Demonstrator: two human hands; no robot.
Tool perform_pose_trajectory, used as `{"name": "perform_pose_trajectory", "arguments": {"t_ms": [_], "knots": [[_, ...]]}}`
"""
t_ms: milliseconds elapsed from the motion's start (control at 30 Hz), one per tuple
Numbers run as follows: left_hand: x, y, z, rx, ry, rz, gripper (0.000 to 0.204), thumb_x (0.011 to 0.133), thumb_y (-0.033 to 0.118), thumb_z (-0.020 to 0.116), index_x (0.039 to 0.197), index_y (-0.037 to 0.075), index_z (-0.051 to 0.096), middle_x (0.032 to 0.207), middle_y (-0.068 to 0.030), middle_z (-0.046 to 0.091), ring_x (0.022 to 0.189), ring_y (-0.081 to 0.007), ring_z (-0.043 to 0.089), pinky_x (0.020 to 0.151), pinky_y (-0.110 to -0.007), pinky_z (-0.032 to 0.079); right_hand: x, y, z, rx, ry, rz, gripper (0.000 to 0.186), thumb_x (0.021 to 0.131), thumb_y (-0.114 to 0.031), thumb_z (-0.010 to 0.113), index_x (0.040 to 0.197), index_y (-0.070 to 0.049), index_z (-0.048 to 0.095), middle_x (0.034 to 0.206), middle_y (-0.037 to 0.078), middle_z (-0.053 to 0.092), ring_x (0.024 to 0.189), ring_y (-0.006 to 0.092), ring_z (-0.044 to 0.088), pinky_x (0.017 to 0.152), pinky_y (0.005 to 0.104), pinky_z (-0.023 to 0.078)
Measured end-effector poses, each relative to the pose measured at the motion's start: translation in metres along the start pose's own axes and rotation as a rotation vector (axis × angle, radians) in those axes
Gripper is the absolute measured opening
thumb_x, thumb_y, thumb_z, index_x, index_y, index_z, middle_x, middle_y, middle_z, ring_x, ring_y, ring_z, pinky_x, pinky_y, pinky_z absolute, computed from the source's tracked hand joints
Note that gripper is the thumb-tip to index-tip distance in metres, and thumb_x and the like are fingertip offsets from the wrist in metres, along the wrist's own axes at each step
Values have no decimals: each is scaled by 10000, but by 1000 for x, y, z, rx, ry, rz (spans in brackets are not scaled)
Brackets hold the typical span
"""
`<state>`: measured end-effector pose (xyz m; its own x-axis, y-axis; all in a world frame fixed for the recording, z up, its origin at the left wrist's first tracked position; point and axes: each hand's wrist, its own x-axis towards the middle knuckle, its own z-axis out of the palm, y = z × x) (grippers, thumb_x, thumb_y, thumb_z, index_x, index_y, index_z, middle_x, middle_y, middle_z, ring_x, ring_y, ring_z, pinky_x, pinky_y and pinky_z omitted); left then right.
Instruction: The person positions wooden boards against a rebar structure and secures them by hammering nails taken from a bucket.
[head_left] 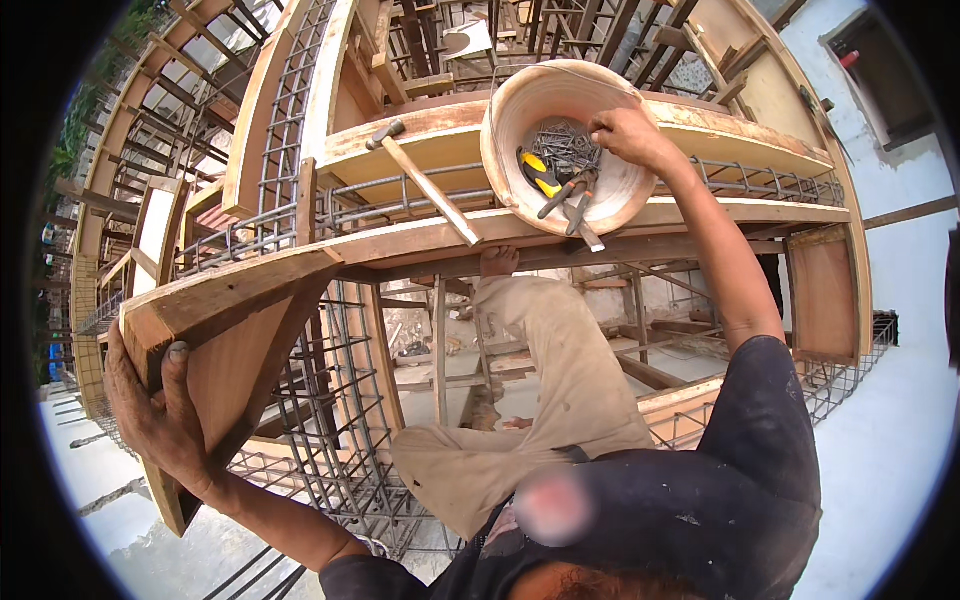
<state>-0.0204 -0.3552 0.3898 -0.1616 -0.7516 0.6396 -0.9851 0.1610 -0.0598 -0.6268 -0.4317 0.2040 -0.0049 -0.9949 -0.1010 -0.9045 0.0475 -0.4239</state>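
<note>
Boards (385, 243) already stand along the rebar (400, 188), your left hand (165, 425) clasps the plywood panel (240, 372) at their left end, fixing unclear, while the hammer (430, 190) lies untouched, nails (566, 146) sit loose in the bucket (510, 105), and your right hand (632, 136) hovers there, curled fingers hiding any catch.

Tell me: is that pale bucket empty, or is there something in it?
Partly filled. A loose heap of nails and a yellow-and-black tool lie in the bucket, with its bare inner wall showing around them.
</note>
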Motion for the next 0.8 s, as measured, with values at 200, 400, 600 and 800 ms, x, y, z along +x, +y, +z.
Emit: {"name": "perform_pose_trajectory", "arguments": {"t_ms": [200,400,600,800], "knots": [[-4,11,-1,-164,21,-155,676,856,355,782,1396,24,546,1363,-161,596,1252,-287,574,1016,-421,508,35,6,33,-191,16,-57,178,815,-92,635,950,-10,718,941,222,700,943,386,663,851,468,512],[-13,14,0,-280,25,-227,602,896,239,755,1405,9,530,1387,-158,568,1250,-269,553,1018,-420,496,50,9,45,-246,76,-23,219,805,-68,609,983,-21,728,961,243,692,954,405,660,860,500,507],[-16,15,1,-260,70,-229,627,885,266,751,1403,-8,530,1400,-177,562,1274,-298,545,1040,-426,482,56,-3,39,-344,-84,26,222,795,-66,607,973,-23,733,967,245,695,938,415,670,861,498,517],[-16,13,2,-308,82,-234,627,889,259,733,1409,-20,521,1411,-192,555,1294,-307,533,1073,-436,452,53,3,53,-345,-93,-51,178,788,-123,674,934,-27,708,965,231,688,906,414,664,836,496,520]]}}
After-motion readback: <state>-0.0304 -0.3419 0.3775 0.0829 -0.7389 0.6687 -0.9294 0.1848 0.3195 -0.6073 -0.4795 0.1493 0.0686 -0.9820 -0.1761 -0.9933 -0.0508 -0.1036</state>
